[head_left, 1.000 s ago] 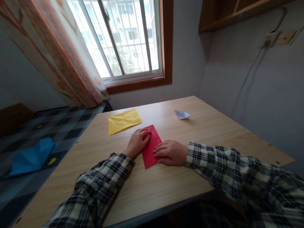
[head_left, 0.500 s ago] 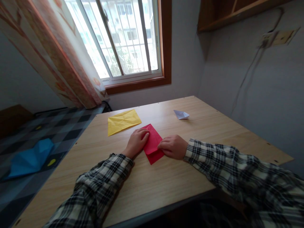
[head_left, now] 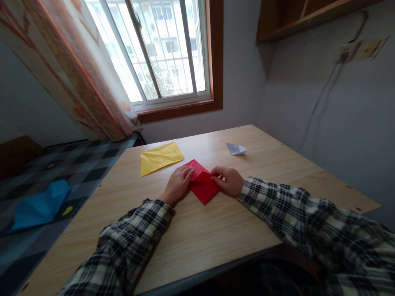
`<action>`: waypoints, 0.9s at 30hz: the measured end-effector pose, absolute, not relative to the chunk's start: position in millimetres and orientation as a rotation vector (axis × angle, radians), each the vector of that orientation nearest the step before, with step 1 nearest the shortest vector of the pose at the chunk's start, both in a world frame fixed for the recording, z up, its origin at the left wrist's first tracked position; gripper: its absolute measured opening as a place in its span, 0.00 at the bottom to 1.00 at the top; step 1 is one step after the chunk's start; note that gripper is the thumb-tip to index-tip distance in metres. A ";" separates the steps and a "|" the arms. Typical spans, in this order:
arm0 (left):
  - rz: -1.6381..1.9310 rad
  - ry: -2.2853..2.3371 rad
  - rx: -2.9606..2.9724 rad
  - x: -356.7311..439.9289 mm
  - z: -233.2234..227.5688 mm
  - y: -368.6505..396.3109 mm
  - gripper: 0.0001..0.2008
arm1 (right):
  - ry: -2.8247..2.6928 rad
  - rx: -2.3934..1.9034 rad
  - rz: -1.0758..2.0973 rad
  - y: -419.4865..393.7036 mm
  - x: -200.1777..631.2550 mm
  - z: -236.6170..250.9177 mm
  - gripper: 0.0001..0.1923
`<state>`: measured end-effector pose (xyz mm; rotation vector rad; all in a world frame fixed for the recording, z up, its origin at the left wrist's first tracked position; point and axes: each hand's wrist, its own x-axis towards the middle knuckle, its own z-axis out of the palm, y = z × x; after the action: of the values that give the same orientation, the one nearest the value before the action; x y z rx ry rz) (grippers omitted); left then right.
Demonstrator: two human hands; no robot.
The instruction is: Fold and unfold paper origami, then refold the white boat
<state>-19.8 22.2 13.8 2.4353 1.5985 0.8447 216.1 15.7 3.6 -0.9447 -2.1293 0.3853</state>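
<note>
Currently: red paper [head_left: 202,186] partly folded on desk [head_left: 216,230]; left hand [head_left: 179,183] pressing it flat, right hand [head_left: 226,181] pinching its edge; further folds remain.

Single head-worn view, looking forward and down, close over wooden table [head_left: 234,230], window [head_left: 160,49] ahead

The left hand [head_left: 178,185] covers the left edge of the red paper [head_left: 202,185], and the right hand [head_left: 228,181] hides its right corner. Under the right fingers, whether the paper is pinched or only pressed cannot be told. Both sleeves run off the bottom edge.
</note>
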 end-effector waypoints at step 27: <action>1.284 1.650 2.650 -17.4 10.7 17.1 0.38 | -1.430 -0.606 1.169 40.3 204.6 -18.6 0.12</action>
<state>-17.4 17.1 10.7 2.6502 1.6500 1.2842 204.6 40.3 -18.6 -0.6061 -1.4296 1.1690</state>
